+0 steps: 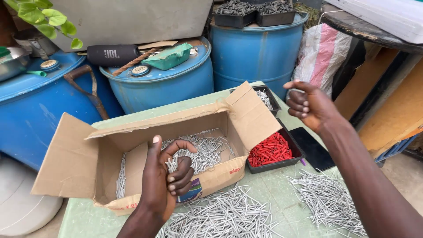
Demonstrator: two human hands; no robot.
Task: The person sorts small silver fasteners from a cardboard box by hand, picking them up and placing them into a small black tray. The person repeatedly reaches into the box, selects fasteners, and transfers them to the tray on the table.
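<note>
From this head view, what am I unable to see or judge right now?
- Left hand: its closed fingers hide how many thin grey metal nails the grip holds.
- Right hand: curled fingers hide the pale thing inside.
- Open brown cardboard box: its near wall hides part of the floor.
- Black tray of red plastic plugs: the box flap covers its left edge.

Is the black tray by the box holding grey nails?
No, the black tray beside the cardboard box holds red plugs; the left hand grips nails.
</note>
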